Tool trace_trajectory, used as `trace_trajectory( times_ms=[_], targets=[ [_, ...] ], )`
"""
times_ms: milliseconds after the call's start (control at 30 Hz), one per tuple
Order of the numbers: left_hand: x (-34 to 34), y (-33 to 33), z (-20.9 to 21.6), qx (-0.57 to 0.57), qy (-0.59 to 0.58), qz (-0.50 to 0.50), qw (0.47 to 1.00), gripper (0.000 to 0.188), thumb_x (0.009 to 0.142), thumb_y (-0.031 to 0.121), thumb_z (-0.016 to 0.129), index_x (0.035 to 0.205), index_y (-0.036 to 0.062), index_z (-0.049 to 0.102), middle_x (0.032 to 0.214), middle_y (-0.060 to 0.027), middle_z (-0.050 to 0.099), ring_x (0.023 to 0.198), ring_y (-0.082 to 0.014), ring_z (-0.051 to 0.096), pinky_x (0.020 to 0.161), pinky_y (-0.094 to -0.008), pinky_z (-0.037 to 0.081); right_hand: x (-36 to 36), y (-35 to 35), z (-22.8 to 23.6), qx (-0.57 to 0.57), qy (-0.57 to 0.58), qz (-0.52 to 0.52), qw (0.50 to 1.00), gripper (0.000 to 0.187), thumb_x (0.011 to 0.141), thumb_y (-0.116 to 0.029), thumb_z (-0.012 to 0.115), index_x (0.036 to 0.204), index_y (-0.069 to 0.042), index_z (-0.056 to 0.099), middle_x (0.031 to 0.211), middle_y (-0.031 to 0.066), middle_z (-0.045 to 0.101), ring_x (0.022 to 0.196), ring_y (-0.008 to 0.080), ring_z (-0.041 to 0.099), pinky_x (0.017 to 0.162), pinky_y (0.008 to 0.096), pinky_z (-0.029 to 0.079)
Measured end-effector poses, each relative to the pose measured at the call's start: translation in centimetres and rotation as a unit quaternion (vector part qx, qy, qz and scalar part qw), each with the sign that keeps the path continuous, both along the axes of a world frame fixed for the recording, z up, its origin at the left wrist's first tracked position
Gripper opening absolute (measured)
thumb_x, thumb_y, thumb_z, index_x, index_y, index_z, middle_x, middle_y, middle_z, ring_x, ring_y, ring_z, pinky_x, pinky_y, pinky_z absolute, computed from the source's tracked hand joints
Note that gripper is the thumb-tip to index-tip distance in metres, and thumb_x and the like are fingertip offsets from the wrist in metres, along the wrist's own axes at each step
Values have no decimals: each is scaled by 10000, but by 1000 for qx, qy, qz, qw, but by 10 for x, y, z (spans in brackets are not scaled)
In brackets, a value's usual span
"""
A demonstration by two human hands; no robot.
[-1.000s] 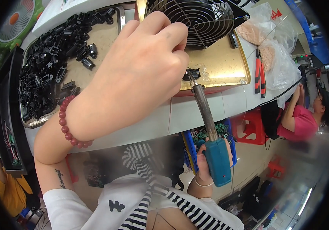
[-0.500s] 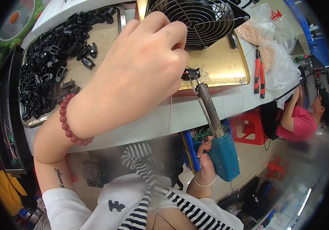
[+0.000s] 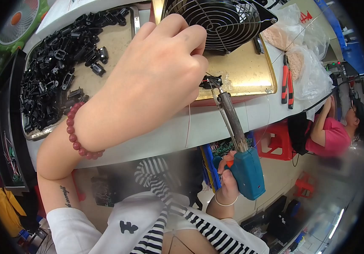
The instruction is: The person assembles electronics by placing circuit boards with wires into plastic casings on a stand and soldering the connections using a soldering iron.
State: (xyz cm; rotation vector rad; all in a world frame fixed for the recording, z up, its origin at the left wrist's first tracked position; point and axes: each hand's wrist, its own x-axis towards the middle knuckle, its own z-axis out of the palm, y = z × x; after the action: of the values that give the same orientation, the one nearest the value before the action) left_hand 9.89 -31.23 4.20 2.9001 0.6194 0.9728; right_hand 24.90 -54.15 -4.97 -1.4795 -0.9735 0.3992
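Small black part (image 3: 210, 82) lies on the gold metal box (image 3: 250, 72), close to its near edge, partly behind my left hand (image 3: 171, 59); a speck of red shows on it. Left hand: back and knuckles toward me, fingers curled under, tips hidden, so I cannot tell what they pinch or whether they touch the part. Thin reddish wire (image 3: 188, 127) hangs below this hand, down past the table edge. Right hand (image 3: 228, 182): wrapped around the teal handle of a soldering gun (image 3: 250, 175), fingers by its orange trigger. Gun points up and slightly left, clear of the tabletop; its narrow tip reaches the part, though contact is too small to confirm. Red beaded bracelet (image 3: 73, 139) on my left wrist, pale bangle (image 3: 225, 203) on my right. Behind the part, on the same box, a black fan (image 3: 213, 27) stands with its round wire grille toward me. Left of my left forearm, a shallow metal tray (image 3: 110, 46) carries a heap of black plastic parts (image 3: 59, 63), thickest on its left side. Right of the box, red-and-black pliers (image 3: 288, 80) lie on the white table (image 3: 216, 120), just beside a clear plastic bag (image 3: 309, 76) with pinkish contents.
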Motion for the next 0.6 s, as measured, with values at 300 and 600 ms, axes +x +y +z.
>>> trace_trajectory(
  times_ms=[300,600],
  targets=[
    [1,1,-2,2,-1,0,1000,107,649,28,689,677,7,588,891,-60,549,885,-261,524,746,-356,463,-2,-1,-10,2,-2,-50,999,249,800,-182,735,872,45,663,813,100,632,688,202,609,587,283,462],
    [0,0,-3,8,0,12,1000,104,646,24,681,652,12,578,894,-59,543,898,-261,521,759,-363,456,-1,-7,-12,75,95,-21,992,430,762,-246,793,980,84,625,911,132,629,763,187,630,638,249,528]
  ],
)
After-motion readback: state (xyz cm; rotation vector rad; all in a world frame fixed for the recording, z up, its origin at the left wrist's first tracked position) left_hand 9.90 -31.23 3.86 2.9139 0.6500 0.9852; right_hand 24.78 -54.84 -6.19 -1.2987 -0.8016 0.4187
